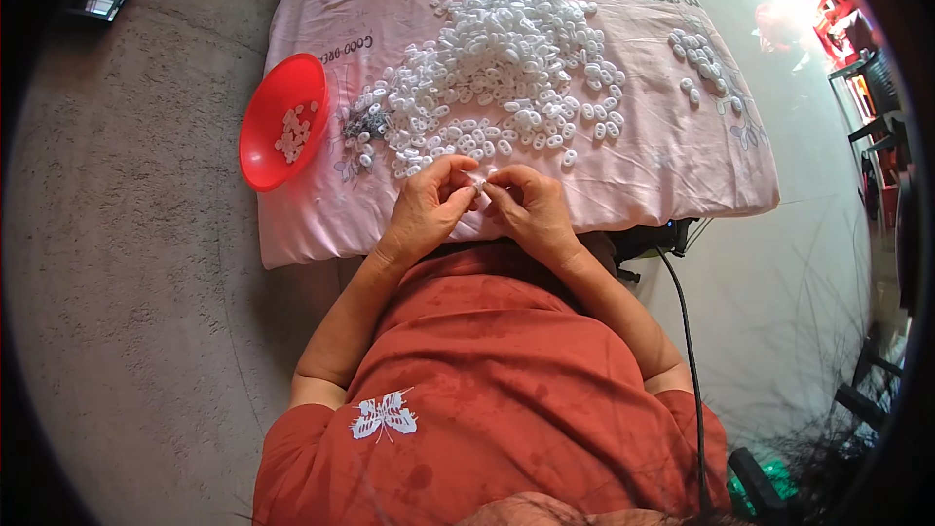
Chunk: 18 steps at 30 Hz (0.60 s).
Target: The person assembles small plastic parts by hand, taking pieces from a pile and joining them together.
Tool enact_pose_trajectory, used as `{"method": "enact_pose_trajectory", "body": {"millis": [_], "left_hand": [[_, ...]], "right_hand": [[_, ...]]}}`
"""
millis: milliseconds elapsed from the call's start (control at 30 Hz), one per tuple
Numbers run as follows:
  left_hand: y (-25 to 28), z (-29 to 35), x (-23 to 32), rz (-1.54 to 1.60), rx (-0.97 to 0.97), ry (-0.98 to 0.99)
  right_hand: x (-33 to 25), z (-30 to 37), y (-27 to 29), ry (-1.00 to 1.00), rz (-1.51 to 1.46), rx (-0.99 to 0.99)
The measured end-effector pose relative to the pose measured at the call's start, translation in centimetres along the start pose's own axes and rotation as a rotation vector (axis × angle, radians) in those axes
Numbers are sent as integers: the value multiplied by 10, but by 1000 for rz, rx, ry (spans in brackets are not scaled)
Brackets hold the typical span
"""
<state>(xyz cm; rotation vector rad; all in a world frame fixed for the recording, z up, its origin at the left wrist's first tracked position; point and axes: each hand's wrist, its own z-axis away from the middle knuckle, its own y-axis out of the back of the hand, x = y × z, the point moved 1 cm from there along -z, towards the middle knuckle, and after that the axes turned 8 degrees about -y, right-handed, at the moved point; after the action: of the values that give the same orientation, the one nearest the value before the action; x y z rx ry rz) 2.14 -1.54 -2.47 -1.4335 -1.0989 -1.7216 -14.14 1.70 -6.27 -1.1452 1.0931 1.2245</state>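
My left hand (427, 206) and my right hand (534, 212) meet near the table's front edge, thumbs and forefingers pinched together. Between the fingertips is a small white plastic piece (479, 185), mostly hidden by the fingers. Just beyond the hands spreads a large heap of small white oval plastic pieces (506, 63), some showing two holes. At the heap's left side lies a little pile of dark grey bits (366, 124), too small to name. Left of it, a red plastic bowl (256, 141) tilts at the table edge with several whitish pieces inside.
Pink printed cloth (662, 151) covers the table. A separate cluster of grey-white oval pieces (699, 56) lies at the right. A black cable (685, 317) runs down on the right from a dark device (651, 239) under the table edge. Red and black things stand along the far right.
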Motion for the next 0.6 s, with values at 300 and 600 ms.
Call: {"method": "enact_pose_trajectory", "body": {"millis": [300, 600], "left_hand": [[14, -1, -18, -196, 64, -71], [125, -5, -33, -975, 343, -146]], "right_hand": [[5, 1, 3, 10, 3, -10], [0, 1, 4, -43, -18, -22]]}}
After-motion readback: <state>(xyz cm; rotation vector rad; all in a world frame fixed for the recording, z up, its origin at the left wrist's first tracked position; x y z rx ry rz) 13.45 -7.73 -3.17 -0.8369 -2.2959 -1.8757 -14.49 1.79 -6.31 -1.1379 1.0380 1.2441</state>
